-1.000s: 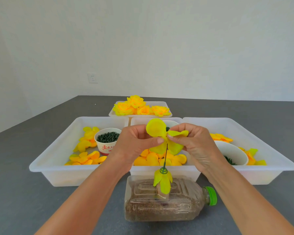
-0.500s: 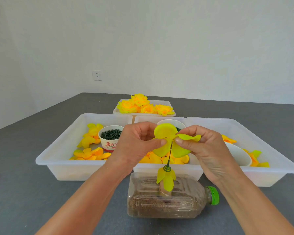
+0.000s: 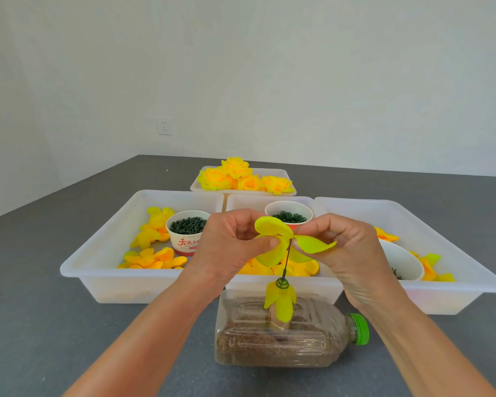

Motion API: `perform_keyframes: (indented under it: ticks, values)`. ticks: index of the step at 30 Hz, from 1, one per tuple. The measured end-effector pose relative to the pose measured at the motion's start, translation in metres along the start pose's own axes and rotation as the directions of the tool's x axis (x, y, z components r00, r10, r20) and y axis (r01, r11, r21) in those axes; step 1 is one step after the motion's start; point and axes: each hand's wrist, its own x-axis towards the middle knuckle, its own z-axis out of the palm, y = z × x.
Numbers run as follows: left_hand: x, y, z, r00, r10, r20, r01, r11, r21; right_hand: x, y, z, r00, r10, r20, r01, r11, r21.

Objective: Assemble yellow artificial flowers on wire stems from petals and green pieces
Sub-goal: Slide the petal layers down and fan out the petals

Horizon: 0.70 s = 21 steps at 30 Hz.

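On the grey tabletop (image 3: pixel 55 325) below white walls, your left hand (image 3: pixel 226 247) and right hand (image 3: pixel 347 253) each grip the yellow petals (image 3: pixel 272 227), trays (image 3: pixel 103 270) at 12 o'clock.

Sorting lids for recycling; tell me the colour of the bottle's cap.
Green cap, clearest in the head view.

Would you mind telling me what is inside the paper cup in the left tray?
The paper cup in the left tray is filled to near its rim with small dark green pieces. Only the top layer shows; anything beneath is covered, and the cup's right edge is hidden behind the left hand.
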Motion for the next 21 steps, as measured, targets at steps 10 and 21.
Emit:
perform_keyframes:
  ticks: [10, 21]
  values:
    - [-0.007, 0.001, 0.001, 0.994, 0.109, -0.022, -0.1, 0.963, 0.249, -0.005, 0.002, -0.003, 0.948, -0.295, 0.116, 0.315, 0.919, -0.237]
    - [-0.012, -0.003, -0.001, 0.962, 0.271, 0.029, -0.258, 0.872, 0.415, -0.014, 0.019, -0.002, 0.872, -0.454, 0.185, 0.486, 0.749, -0.45]
